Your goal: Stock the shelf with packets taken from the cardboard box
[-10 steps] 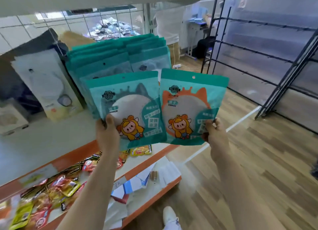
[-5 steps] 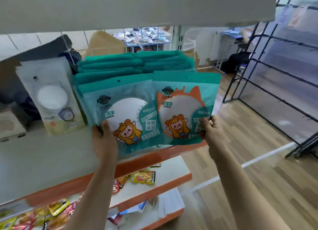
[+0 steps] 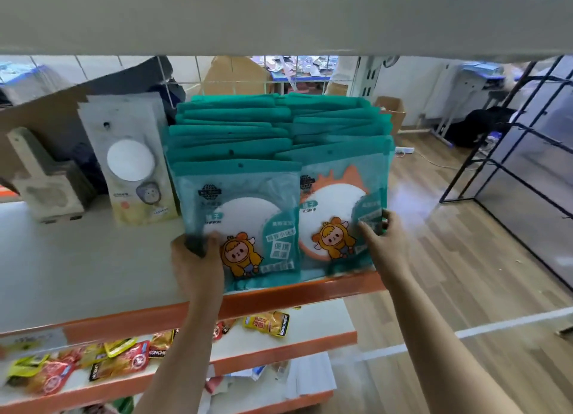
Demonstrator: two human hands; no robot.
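Observation:
Two teal mirror packets stand at the front of the white shelf (image 3: 77, 274), against two rows of the same teal packets (image 3: 279, 125). My left hand (image 3: 195, 258) grips the lower left corner of the left packet (image 3: 248, 215), thumb on its front. My right hand (image 3: 384, 243) pinches the right edge of the right packet (image 3: 335, 206), the one with an orange cat shape. Both packets rest with their bottoms at the shelf's orange front edge (image 3: 279, 299). The cardboard box is not in view.
A white-and-yellow packet (image 3: 133, 165) leans upright left of the teal rows, with a pale cardboard piece (image 3: 46, 187) further left. An upper shelf board (image 3: 279, 16) hangs overhead. Snack packets (image 3: 124, 358) lie on the lower shelf. Black wire racks (image 3: 511, 153) stand on the right.
Both hands carried the two teal packets forward and down from mid-air onto the shelf, setting them upright against the rows of packets. The view also rose and moved closer.

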